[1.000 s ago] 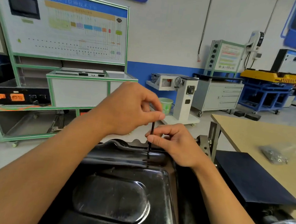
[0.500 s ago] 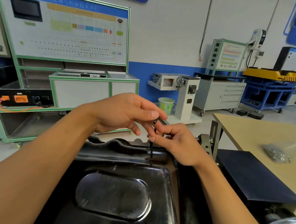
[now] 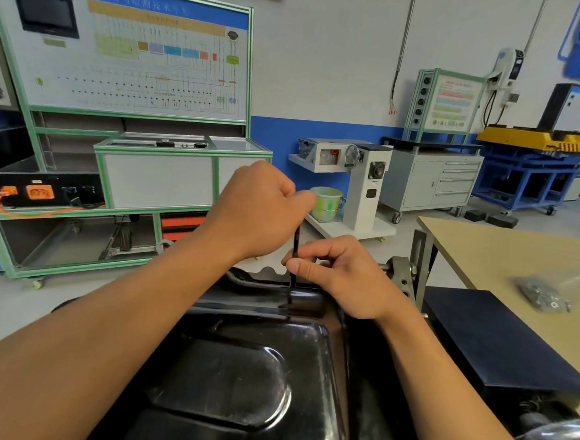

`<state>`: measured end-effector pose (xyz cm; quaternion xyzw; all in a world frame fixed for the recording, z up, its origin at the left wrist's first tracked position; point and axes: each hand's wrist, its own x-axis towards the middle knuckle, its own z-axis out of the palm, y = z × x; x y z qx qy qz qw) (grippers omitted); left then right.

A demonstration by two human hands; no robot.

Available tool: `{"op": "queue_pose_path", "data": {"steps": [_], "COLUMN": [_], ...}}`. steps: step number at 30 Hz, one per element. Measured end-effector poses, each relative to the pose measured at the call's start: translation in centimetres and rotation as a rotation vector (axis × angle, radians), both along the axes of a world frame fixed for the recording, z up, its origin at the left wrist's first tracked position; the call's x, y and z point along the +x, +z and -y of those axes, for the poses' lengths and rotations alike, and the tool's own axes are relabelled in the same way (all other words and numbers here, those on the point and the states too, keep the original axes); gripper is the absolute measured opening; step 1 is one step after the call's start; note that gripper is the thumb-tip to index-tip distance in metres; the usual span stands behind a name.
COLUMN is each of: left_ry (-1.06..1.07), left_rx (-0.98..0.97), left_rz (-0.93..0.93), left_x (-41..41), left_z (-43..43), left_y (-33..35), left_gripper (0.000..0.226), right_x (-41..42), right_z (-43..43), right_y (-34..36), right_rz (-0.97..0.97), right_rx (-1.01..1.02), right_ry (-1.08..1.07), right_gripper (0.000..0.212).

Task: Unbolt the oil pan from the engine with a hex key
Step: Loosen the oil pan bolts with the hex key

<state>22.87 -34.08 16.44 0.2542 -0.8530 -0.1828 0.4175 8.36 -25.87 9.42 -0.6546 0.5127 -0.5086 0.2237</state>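
Workshop behind; at the oil pan (image 3: 235, 388) rim, left hand (image 3: 258, 214) grips the hex key (image 3: 295, 246), hiding its top; right hand (image 3: 339, 275) pinches the shaft.

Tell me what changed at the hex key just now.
The left hand loosened its fingertip pinch on top of the hex key, then closed round it in a fist. The right hand still pinches the shaft; the key stays upright at the oil pan rim.
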Motion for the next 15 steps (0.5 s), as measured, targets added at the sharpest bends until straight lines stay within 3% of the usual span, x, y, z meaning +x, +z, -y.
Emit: {"op": "queue_pose_path", "data": {"steps": [3, 6, 9, 12, 15], "left_ry": [0.013, -0.279, -0.399, -0.346, -0.259], "left_rx": [0.044, 0.183, 0.15, 0.055, -0.058], "left_rz": [0.04, 0.096, 0.115, 0.1, 0.12], "left_x": [0.7, 2.0, 3.2, 3.2, 2.5], "left_z": [0.7, 0.9, 1.4, 1.6, 0.8], "left_y": [0.3, 1.0, 1.6, 1.6, 1.3], "left_gripper": [0.033, 0.018, 0.025, 0.033, 0.058], "right_x": [0.1, 0.1, 0.1, 0.0, -0.4], "right_z": [0.1, -0.1, -0.2, 0.0, 0.3], "right_y": [0.0, 0.1, 0.1, -0.1, -0.4], "right_rz": [-0.011, -0.006, -0.027, -0.026, -0.022], "right_rx": [-0.015, -0.018, -0.013, -0.024, -0.031], "right_ry": [0.008, 0.037, 0.064, 0.06, 0.032], "right_gripper": [0.015, 0.021, 0.025, 0.022, 0.012]}}
